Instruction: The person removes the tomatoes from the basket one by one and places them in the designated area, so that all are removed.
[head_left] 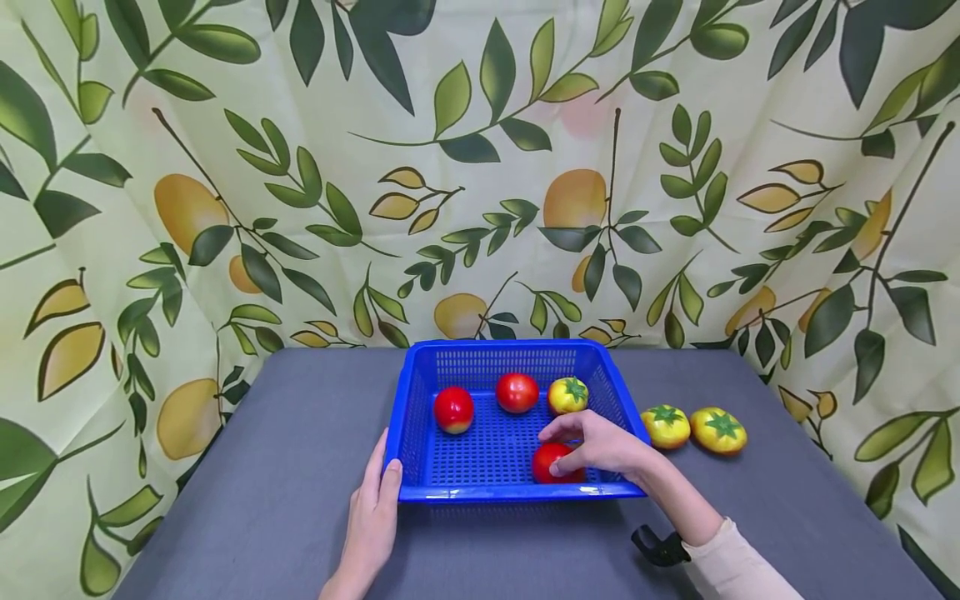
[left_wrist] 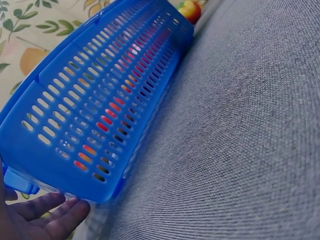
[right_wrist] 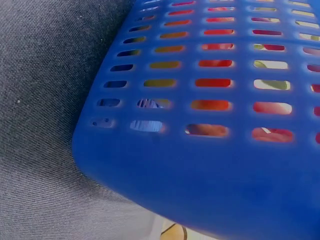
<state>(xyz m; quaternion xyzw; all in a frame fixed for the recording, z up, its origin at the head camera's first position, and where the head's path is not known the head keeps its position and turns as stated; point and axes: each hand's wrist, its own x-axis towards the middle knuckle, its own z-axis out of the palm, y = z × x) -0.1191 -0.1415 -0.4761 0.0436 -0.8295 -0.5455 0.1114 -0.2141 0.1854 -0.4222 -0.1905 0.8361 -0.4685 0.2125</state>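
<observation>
- Nearest me: pale cream sleeve (head_left: 731, 554) and black curved wrist mount (head_left: 660, 547) are showing at lower right, over the grey cloth-covered table (head_left: 262, 467).
- Left hand (head_left: 371, 508) is resting against the outside of the blue perforated plastic basket (head_left: 517, 493), at its left end; fingers are lying fairly straight, thumb beside the rim.
- Right hand (head_left: 600, 446) is arching over the basket's near right corner, gripping a round glossy red tomato (head_left: 546, 456) between thumb and fingers.
- Key relation: that tomato is sitting inside the basket, near right, directly under the right hand; left hand is lying well apart, across the basket. Tomato is showing no clear long axis; basket's is running left to right.
- Farther in: two more red tomatoes (head_left: 453, 410) are lying left and centre, one yellow, green-topped fruit (head_left: 567, 395) far right.
- Outside, right: two yellow-red, green-topped fruits (head_left: 718, 431) are lying just beside each other.
- Behind everything: leaf-and-fruit-printed curtain (head_left: 495, 250) is hanging.
</observation>
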